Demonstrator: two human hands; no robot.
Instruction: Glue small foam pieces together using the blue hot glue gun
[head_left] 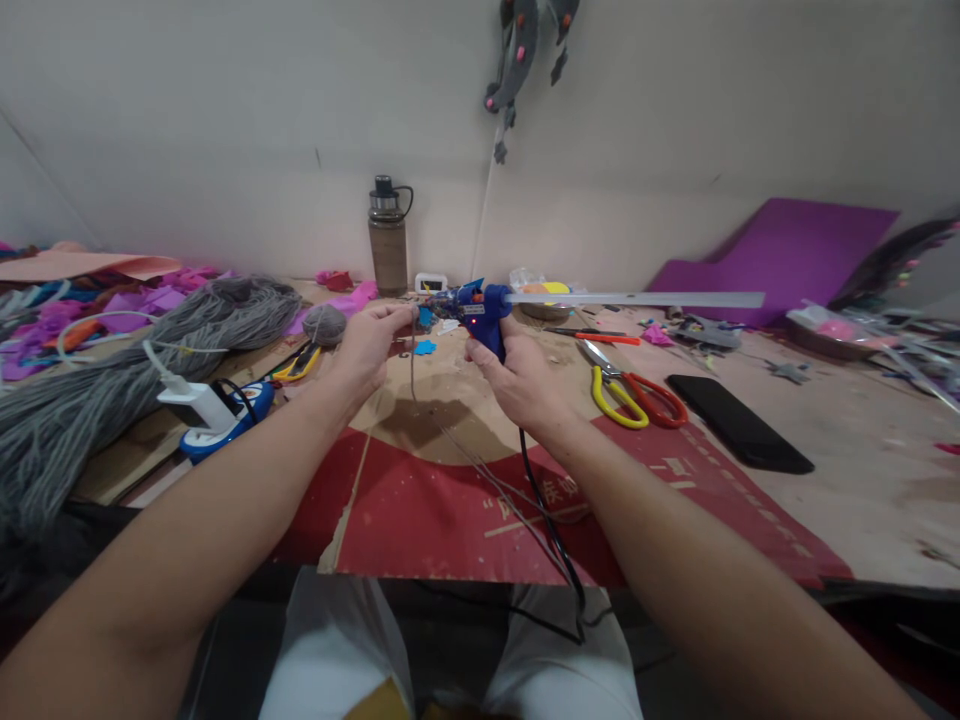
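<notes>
My right hand is wrapped round the handle of a blue hot glue gun, whose nozzle points left. A long whitish glue stick juts out of its back, and a black cord runs down from the handle. Close to the nozzle, the fingertips of my left hand are pinched together. From them hangs a strand of grey yarn; a small grey bit at the fingertips is too small to make out. Blue felt cutouts lie just beneath.
Left are a grey yarn hank, a yarn ball and a power strip with a plug. A bottle stands by the wall. Right lie scissors, a black phone and purple felt. Red-printed cardboard covers the front.
</notes>
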